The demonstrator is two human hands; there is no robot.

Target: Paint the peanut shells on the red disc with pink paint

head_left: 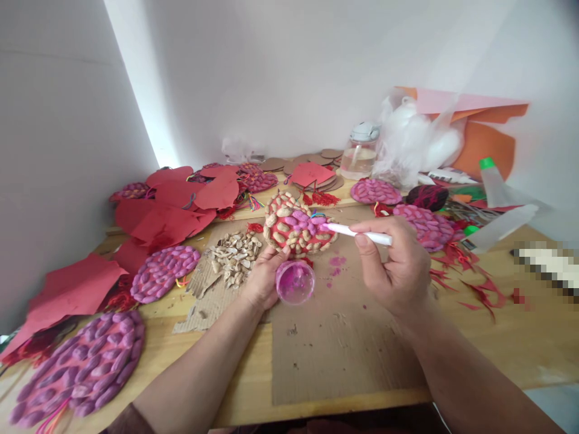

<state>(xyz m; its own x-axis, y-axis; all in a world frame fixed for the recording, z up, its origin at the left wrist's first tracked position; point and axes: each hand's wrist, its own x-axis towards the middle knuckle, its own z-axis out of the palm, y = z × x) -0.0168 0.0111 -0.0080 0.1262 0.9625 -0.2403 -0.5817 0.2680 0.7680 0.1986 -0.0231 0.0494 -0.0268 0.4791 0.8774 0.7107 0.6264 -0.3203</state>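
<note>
My left hand (266, 274) grips the lower edge of a red, peanut-covered plaque (296, 232). Most peanuts on it are bare tan; a patch in the upper middle is painted purple. In my right hand (393, 262) is a white paintbrush (362, 233), pinched between thumb and fingers, its tip on the purple peanuts. A small clear cup (296, 282) with purple paint inside is right beside my left fingers; whether they also hold it I cannot tell. Beneath lies a cardboard sheet (344, 355) with purple smudges.
Peanut shells (235, 256) lie left of my hand. Purple peanut plaques (84, 364) and red paper pieces (163, 208) cover the left side. At the back stand a lidded jar (359, 154) and a plastic bag (407, 141). Glue bottles (504, 228) and red scraps (482, 292) are at right.
</note>
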